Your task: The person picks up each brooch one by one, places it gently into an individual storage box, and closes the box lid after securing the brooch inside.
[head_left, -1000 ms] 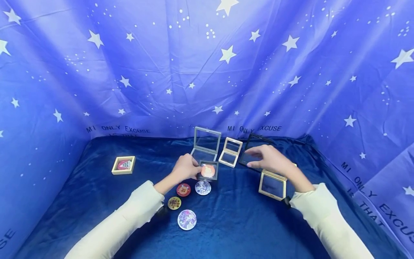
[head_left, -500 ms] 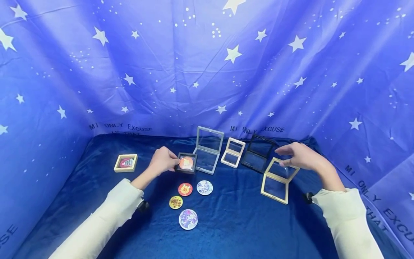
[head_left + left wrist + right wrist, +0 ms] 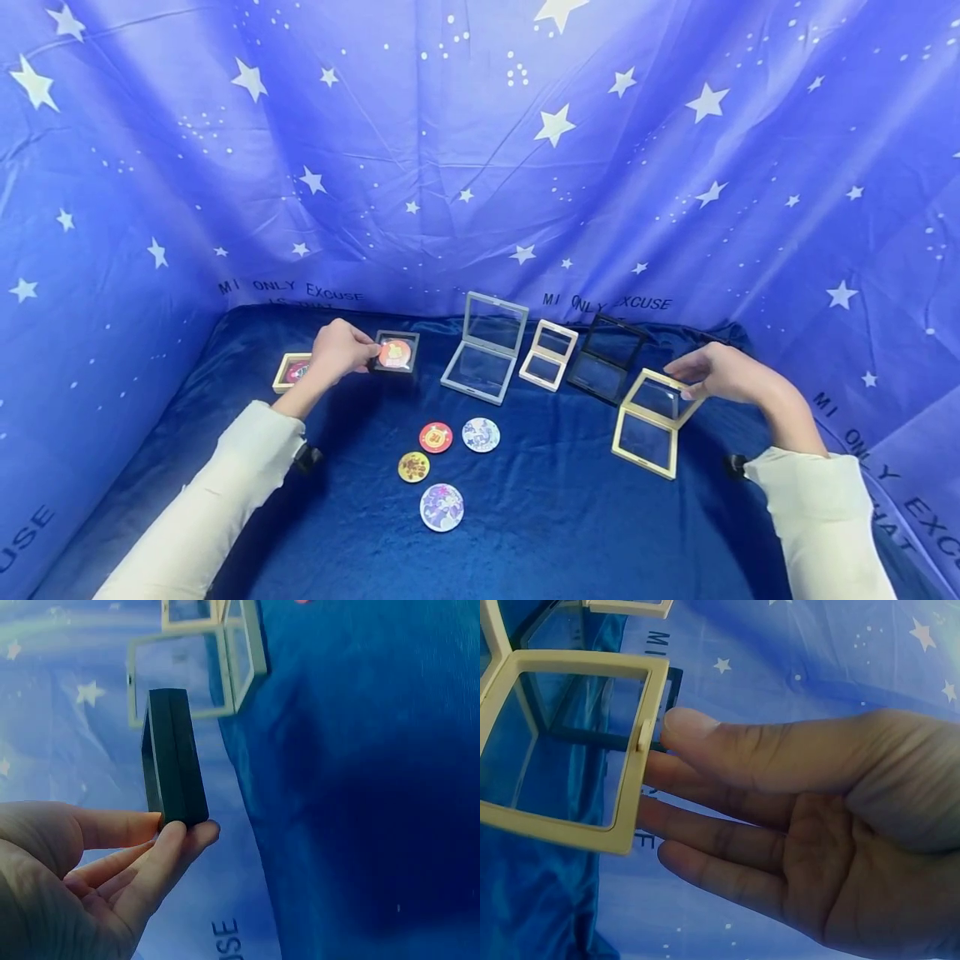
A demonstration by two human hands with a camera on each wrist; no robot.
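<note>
My left hand (image 3: 341,354) pinches a closed black display frame (image 3: 416,354) by its left edge, thumb and fingertips on it. Inside it shows an orange round badge (image 3: 393,353). In the left wrist view the black frame (image 3: 176,757) is seen edge-on, raised off the cloth. At right, my right hand (image 3: 731,379) is at the upper lid of an open gold display frame (image 3: 643,464). In the right wrist view its thumb is near the frame's latch edge (image 3: 626,772), with fairly straight fingers beside and behind it; whether they touch is unclear.
Behind stand an open grey frame (image 3: 472,396), a small pale-pink frame (image 3: 550,357) and an open black frame (image 3: 607,362). Loose badges lie in front: red (image 3: 436,437), yellow (image 3: 414,467), blue-white (image 3: 481,435), purple (image 3: 442,507). A filled gold frame (image 3: 288,371) is partly hidden behind my left hand.
My left hand has carried the black frame with the orange badge leftward, away from the grey frame. My right hand has moved right from the open black frame to the gold frame's lid.
</note>
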